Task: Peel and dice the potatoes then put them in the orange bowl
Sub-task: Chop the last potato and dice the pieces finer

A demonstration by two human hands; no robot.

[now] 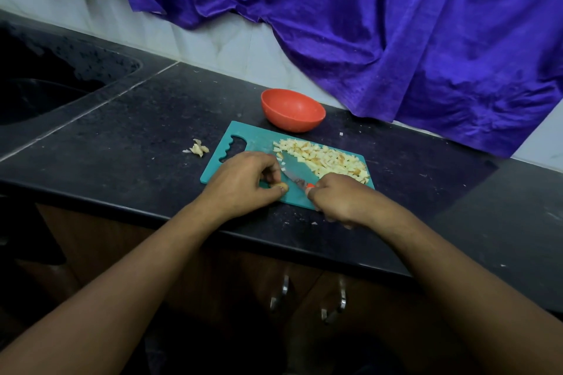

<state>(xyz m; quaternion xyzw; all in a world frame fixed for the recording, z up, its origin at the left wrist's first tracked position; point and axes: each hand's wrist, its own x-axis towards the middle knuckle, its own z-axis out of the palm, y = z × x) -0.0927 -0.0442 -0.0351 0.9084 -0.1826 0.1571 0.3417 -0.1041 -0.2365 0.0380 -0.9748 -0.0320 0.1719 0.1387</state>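
A teal cutting board (253, 138) lies on the black counter. A heap of diced potato (326, 158) covers its far right part. My left hand (243, 183) pinches a small potato piece (281, 186) against the board's near edge. My right hand (338, 201) grips the orange handle of a knife (294, 175), and its blade lies across the board between the potato piece and the heap. The orange bowl (292, 109) stands just behind the board and looks empty.
A small pile of potato peel (198, 148) lies on the counter left of the board. A dark sink (45, 85) is sunk into the counter at far left. Purple cloth (396, 24) hangs over the tiled wall behind. Cabinet handles (285, 289) sit below the counter edge.
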